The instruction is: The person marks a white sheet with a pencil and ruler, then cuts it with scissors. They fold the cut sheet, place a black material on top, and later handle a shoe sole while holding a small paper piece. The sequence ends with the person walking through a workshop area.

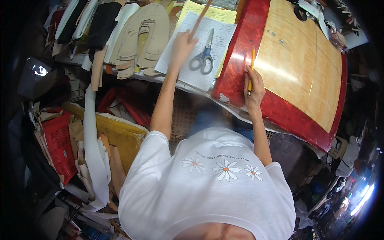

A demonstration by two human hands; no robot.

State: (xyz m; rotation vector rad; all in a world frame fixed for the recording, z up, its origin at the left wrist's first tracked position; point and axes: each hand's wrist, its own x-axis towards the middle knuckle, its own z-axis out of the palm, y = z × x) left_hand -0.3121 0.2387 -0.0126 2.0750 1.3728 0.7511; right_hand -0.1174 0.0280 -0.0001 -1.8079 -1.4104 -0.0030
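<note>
My left hand [184, 46] is closed round the lower end of a thin reddish-brown strip [201, 17], which slants up and away over the papers. Beneath it lie white written sheets [176, 57], with a yellow sheet [222, 17] partly under them. Scissors with blue-grey handles [207, 59] rest on the sheets, just right of this hand. Over the red border of the board, my right hand [255, 89] grips a yellow pencil [253, 60], its far end pointing away from me.
A large board with a red border [245, 42] and wood-grain middle [298, 68] fills the table's right side. Curved tan card patterns [154, 34] and dark and white rolls [102, 26] lie at left. Below the table edge are a red basket [60, 140] and a yellow panel [116, 136].
</note>
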